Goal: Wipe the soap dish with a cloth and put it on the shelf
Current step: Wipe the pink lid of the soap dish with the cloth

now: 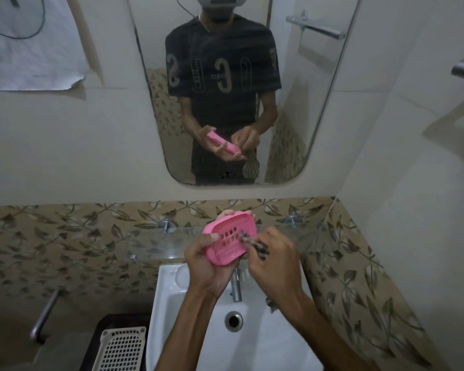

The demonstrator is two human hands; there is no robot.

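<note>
**A:** What's in front of me, biggest first?

**B:** The white sink [172,303] sits near and low, and just beyond it the glass shelf [156,238] runs left to right along the leaf-patterned tile. The mirror [150,108] hangs above on the far wall.

**A:** And the soap dish?

**B:** I have the pink soap dish [229,238] in the air over the shelf's near edge, tilted so its slotted inside faces me. My left hand [208,266] is closed round its near-left rim, thumb on the inside edge, fingertips showing at the far rim.

**A:** The right?

**B:** My right hand [273,259] is pinched shut on the dark patterned cloth [255,245], pressing it to the dish's right side, beside the drain slots.

**A:** How do I wipe it well?

**B:** I'd judge the wiping is underway. Keep the left grip firm so the dish can't twist, push a cloth corner along the slots and into the rim corners, then turn it over for the underside. Only then set it flat on the shelf, away from the edge.
</note>
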